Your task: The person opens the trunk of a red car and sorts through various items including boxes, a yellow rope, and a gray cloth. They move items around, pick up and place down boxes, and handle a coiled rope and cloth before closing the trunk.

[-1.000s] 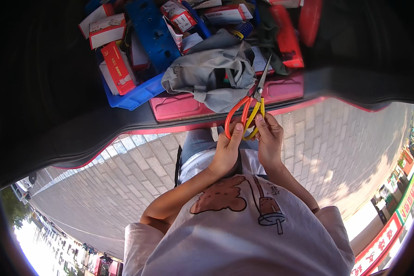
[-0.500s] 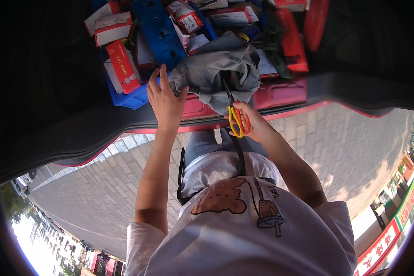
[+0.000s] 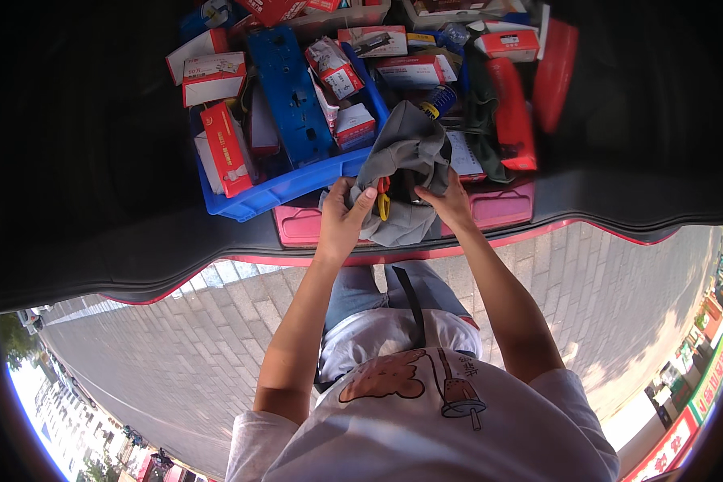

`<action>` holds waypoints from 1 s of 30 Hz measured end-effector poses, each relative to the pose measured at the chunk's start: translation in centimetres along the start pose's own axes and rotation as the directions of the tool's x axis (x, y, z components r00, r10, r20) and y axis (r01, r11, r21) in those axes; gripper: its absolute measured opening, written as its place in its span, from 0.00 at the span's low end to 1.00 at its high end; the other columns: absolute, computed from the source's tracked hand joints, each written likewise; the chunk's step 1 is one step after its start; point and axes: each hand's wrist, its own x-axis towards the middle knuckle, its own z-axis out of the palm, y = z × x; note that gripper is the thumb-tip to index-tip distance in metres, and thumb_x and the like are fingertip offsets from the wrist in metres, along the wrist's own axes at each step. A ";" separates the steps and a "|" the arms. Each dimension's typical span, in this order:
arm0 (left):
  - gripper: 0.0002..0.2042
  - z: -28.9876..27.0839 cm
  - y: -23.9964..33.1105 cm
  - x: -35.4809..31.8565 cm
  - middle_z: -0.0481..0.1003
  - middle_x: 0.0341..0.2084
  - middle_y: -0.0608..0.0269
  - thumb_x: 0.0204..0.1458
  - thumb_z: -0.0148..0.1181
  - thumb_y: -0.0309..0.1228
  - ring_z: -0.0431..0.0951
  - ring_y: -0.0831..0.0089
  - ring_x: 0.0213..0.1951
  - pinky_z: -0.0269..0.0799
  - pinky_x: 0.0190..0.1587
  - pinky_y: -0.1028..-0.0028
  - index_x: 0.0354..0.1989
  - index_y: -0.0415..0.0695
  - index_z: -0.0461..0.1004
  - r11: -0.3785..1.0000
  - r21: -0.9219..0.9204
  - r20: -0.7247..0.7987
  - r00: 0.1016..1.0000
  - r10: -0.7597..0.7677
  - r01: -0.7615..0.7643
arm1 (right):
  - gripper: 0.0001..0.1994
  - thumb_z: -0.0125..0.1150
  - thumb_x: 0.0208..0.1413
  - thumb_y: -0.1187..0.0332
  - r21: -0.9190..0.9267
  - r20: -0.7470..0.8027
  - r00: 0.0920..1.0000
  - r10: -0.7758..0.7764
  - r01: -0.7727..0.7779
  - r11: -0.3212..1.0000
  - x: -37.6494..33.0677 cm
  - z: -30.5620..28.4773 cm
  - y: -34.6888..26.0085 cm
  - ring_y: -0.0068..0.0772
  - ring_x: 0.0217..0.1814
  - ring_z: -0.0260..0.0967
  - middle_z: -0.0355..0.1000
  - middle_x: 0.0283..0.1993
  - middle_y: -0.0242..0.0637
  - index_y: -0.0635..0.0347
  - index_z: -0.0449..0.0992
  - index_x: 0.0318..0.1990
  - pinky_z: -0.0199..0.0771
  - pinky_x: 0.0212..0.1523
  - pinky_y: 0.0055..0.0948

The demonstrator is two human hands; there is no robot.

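A grey cloth bag (image 3: 408,145) lies on the load in an open car boot. My left hand (image 3: 344,215) grips the bag's left edge and my right hand (image 3: 448,202) grips its right edge, holding the mouth apart. Scissors with red and yellow handles (image 3: 383,198) stick out of the bag's opening between my two hands; their blades are hidden inside the bag.
A blue plastic crate (image 3: 275,191) full of red and white boxes (image 3: 226,149) stands left of the bag. A pink case (image 3: 502,210) lies under it, with red plastic items (image 3: 512,112) to the right. The dark boot sill (image 3: 177,253) runs across; brick paving (image 3: 217,321) lies below.
The scissors went from both hands in front of my body into the bag's opening. My left hand reached up to the bag's edge, and my right hand moved onto the bag.
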 end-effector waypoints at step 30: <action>0.08 -27.8 -11.3 -76.4 0.66 0.18 0.62 0.44 0.55 0.21 0.70 0.65 0.18 0.62 0.17 0.69 0.34 0.39 0.67 0.834 0.263 -0.160 0.831 0.533 -0.485 | 0.18 0.60 0.48 0.62 0.441 0.758 0.261 -0.598 0.471 0.764 -75.9 18.0 -16.3 0.37 0.33 0.70 0.72 0.31 0.46 0.66 0.69 0.41 0.69 0.36 0.32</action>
